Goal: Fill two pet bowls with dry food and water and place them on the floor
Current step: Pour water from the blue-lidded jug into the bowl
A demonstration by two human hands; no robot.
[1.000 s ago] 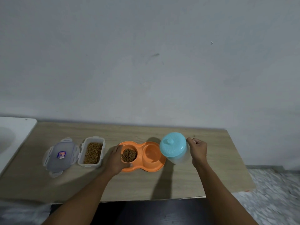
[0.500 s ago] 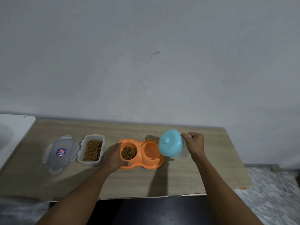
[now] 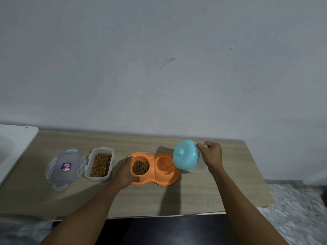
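Note:
An orange double pet bowl [image 3: 170, 181] sits on the wooden table [image 3: 203, 197]. Its left cup holds brown dry food [image 3: 140, 167]; its right cup [image 3: 163, 165] has a thin stream of water running into it. My left hand [image 3: 126, 172] grips the bowl's left end. My right hand [image 3: 211, 155] holds a clear water jug with a turquoise lid [image 3: 186, 155], tilted to the left over the right cup.
A clear food container [image 3: 99, 164] with dry food stands left of the bowl, its loose lid [image 3: 64, 167] beside it. A white sink edge [image 3: 16, 138] is at the far left. Speckled floor [image 3: 297, 209] lies right of the table.
My right hand has lifted the jug and tipped it further left over the right cup, and water now runs out. My left hand stays on the bowl.

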